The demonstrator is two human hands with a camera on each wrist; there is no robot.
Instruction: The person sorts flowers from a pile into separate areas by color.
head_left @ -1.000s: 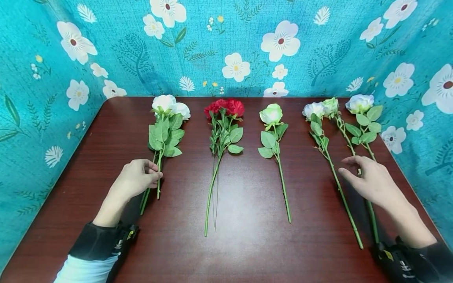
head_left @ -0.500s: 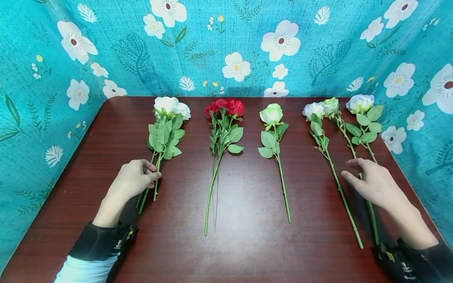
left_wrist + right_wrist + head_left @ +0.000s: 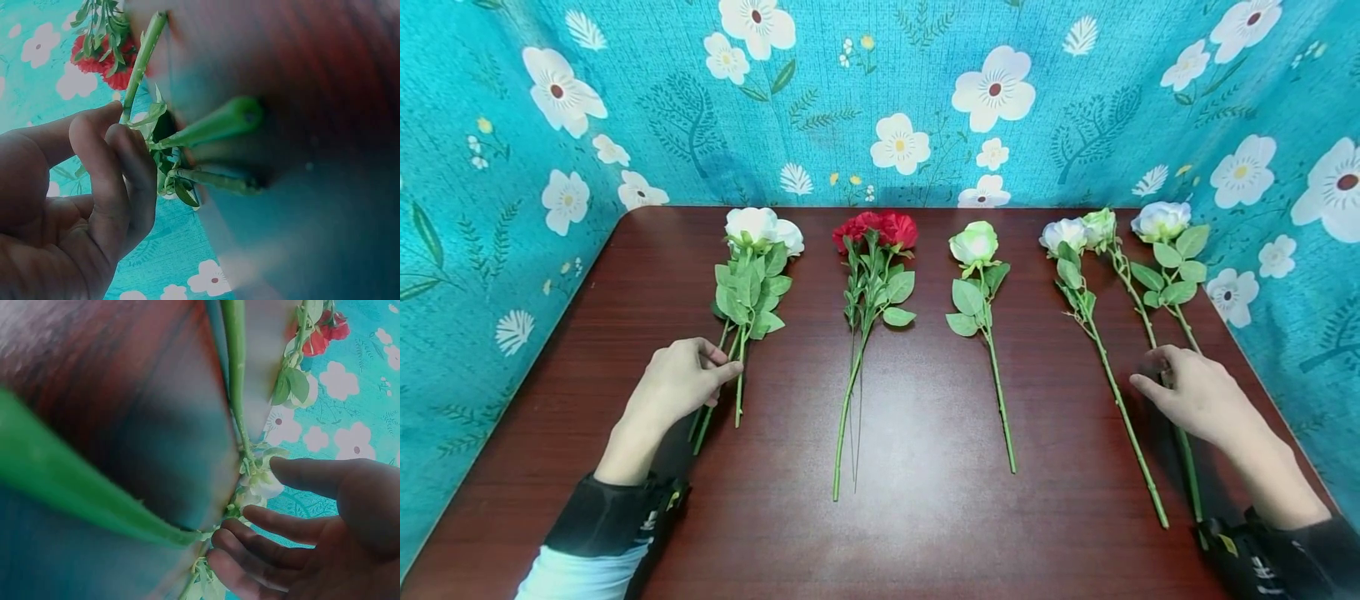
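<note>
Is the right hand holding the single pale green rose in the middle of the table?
No: the right hand is over the stems at the far right, well apart from the pale green rose, which lies untouched.

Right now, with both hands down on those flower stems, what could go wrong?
The left hand pinches the white rose stems near their cut ends, so the leafy, heavy heads may droop or swing if lifted. The right hand lies over two crossing stems; pulling one could drag its neighbour. The red flowers lie close by and might get nudged.
</note>
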